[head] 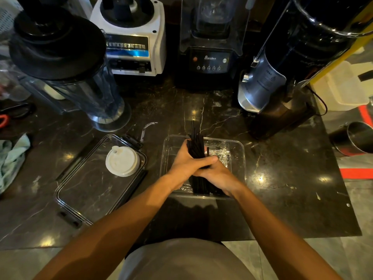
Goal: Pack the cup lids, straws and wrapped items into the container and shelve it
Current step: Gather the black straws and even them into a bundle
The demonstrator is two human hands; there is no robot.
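Observation:
A clear rectangular container (240, 156) sits on the dark marble counter. Both my hands grip a bundle of black straws (196, 144) over it: my left hand (187, 161) wraps the bundle from the left, my right hand (217, 175) holds it from the right and nearer me. Shiny wrapped items (221, 154) lie inside the container behind the straws. To the left, the container's clear lid (80, 190) lies flat with a stack of white cup lids (122, 161) resting on it.
Blenders stand along the back: a jug (66, 63), a white base (131, 37), a black unit (210, 51) and a tall grinder (282, 63). A green cloth (12, 158) lies far left. A steel cup (357, 138) sits beyond the counter's right edge.

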